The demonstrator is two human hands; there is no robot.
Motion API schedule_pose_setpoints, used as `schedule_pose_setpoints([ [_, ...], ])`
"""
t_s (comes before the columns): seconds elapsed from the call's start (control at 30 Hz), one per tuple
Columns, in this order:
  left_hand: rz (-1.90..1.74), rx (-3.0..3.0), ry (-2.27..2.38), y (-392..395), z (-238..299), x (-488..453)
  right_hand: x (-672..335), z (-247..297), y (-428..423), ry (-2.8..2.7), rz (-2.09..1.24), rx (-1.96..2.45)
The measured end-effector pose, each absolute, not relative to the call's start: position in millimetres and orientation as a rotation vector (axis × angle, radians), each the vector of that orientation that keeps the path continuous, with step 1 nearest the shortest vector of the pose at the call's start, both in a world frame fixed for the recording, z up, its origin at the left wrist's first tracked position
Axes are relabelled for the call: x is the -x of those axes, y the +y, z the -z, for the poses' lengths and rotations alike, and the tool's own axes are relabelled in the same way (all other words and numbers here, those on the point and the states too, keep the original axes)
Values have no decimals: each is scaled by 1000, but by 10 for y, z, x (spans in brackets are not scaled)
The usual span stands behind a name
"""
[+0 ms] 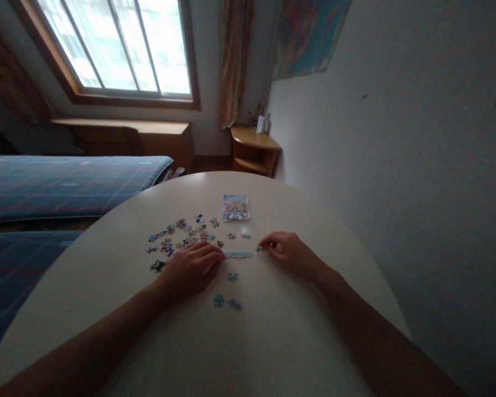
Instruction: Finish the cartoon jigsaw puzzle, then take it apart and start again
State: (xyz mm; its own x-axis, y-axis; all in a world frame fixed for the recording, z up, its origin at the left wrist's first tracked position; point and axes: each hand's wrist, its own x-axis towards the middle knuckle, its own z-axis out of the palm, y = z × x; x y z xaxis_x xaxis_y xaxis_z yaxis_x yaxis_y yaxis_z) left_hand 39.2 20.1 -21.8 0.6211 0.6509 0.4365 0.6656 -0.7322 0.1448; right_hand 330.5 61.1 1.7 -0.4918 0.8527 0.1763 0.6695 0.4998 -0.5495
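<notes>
A short strip of joined jigsaw puzzle pieces point(238, 255) lies on the white round table point(289, 342). My left hand point(194, 266) rests flat, its fingertips at the strip's left end. Just past the right end, the thumb and forefinger of my right hand point(284, 251) pinch a single puzzle piece point(259, 249) at the tabletop. Above the strip are two loose pieces, a brownish one point(231, 236) and a pale blue one point(246, 236). Nearer to me lie three bluish pieces, one puzzle piece point(232, 277) just below the strip and two farther down.
Many loose puzzle pieces point(182, 225) are scattered beyond and left of my left hand. A picture card or packet point(235, 208) lies toward the far edge. A blue plaid mattress point(66, 184) stands left of the table, a white wall point(397, 165) right, and a corner shelf point(256, 138) behind.
</notes>
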Motion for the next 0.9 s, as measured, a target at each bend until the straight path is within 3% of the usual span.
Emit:
schedule_pose_setpoints([
  [0.57,590,3169,-774,96,60,-461,-3267,131,647,-2417,-320,1276],
  [0.9,738,2478,-1538,332,-32,-37,-3314,140,702,-2494,-326,1287],
])
